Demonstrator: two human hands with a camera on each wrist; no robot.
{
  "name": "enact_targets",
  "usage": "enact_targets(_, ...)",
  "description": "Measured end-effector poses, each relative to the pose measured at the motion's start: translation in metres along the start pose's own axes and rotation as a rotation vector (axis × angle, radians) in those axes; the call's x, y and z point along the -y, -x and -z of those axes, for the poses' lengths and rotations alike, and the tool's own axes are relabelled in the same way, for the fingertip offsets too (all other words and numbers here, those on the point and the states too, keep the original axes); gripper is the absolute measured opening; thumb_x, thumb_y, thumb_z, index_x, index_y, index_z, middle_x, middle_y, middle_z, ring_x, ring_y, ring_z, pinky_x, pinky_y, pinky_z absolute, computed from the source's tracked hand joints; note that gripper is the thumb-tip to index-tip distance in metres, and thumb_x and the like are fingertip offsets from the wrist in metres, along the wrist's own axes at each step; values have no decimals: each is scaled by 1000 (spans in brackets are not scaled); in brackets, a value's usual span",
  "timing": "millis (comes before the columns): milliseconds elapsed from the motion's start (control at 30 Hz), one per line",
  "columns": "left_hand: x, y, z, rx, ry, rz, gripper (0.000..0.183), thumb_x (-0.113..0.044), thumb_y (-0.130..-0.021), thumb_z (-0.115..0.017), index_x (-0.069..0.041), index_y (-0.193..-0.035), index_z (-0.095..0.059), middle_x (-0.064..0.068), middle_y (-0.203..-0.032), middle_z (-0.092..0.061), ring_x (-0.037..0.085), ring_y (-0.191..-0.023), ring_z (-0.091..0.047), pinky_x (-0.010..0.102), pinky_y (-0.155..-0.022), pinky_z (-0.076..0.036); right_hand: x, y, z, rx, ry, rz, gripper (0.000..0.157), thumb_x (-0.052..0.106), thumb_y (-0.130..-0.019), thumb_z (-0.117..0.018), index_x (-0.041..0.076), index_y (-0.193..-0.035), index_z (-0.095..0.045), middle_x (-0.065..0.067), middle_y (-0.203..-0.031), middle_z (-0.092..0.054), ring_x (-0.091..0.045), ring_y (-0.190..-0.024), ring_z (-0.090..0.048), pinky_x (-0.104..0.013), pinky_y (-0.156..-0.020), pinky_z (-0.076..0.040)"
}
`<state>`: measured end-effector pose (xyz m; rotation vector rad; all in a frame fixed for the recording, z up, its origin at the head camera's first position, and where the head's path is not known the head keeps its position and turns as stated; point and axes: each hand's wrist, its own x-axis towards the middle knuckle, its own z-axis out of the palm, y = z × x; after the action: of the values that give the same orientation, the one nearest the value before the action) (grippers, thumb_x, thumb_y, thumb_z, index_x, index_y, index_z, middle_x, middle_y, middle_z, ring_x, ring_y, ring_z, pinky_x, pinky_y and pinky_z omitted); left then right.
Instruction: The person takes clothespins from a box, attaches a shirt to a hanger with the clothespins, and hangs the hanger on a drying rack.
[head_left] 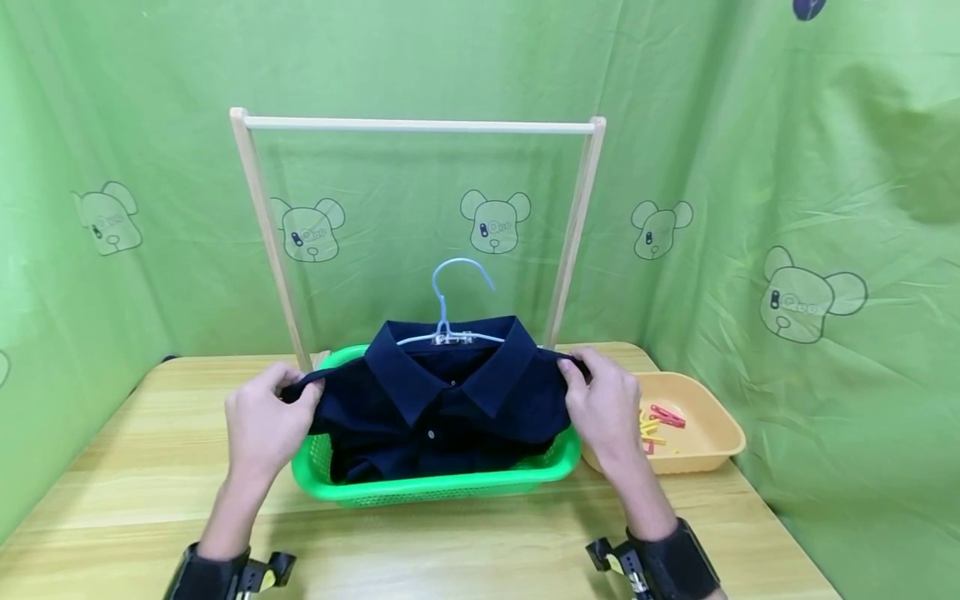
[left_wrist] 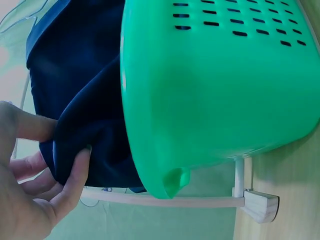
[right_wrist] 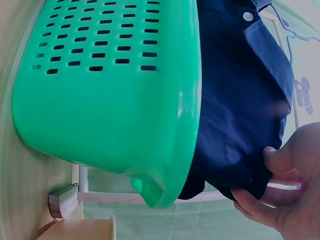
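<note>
A dark navy collared shirt (head_left: 450, 408) lies partly inside a green plastic basket (head_left: 442, 487), its collar and shoulders raised above the rim. Inside its neck sits a light blue hanger (head_left: 442, 300), the hook standing up out of the collar. My left hand (head_left: 267, 417) pinches the shirt at the shoulder on the left; the left wrist view shows thumb and fingers (left_wrist: 75, 175) on bunched cloth. On the other side, my right hand (head_left: 603, 404) pinches the opposite shoulder, with fingertips (right_wrist: 272, 155) on the fabric in the right wrist view. The shirt's lower part is hidden in the basket.
Behind the basket stands a rack with wooden posts (head_left: 573, 225) and a white top rail (head_left: 420, 125). A tan tray (head_left: 708, 433) with red and yellow clothespins (head_left: 666, 416) is at the right. Green curtain (head_left: 405, 50) surrounds the wooden table (head_left: 420, 550).
</note>
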<state>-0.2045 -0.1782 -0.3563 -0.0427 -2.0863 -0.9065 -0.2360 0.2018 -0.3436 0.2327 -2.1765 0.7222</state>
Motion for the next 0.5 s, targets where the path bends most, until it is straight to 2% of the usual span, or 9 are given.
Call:
enact_targets(167,-1,0,3,35,1,70,7,-12,-77,-73,-6,-80,-73,9,-76,-75,26,-68,-67,11,-64,-37,-1,0,1,3,-1,-5,10,11,-91,-71,2,-95,-74,-17,-91,-76,-39,-86,-72,-54,-76,-53)
enact_targets(400,-3,0,6,96,-61,116,9,-17,-77,-73,-8,-80,-71,6,-72,-72,20,-63,-61,23,-62,-41,0,0,1,10,-3,-6,9,11,-91,-72,3,-95,-75,-16,-92,-76,-39,-86,-72,-54,-77,-53)
enact_targets(500,-2,-1,6,104,-69,128,9,-17,-77,-72,-8,-79,-71,5,-72,-70,19,-63,-59,25,-63,-42,0,0,1,32,-1,-25,10,13,-91,-72,3,-95,-75,-16,-92,-76,-39,-86,-72,-54,-77,-53)
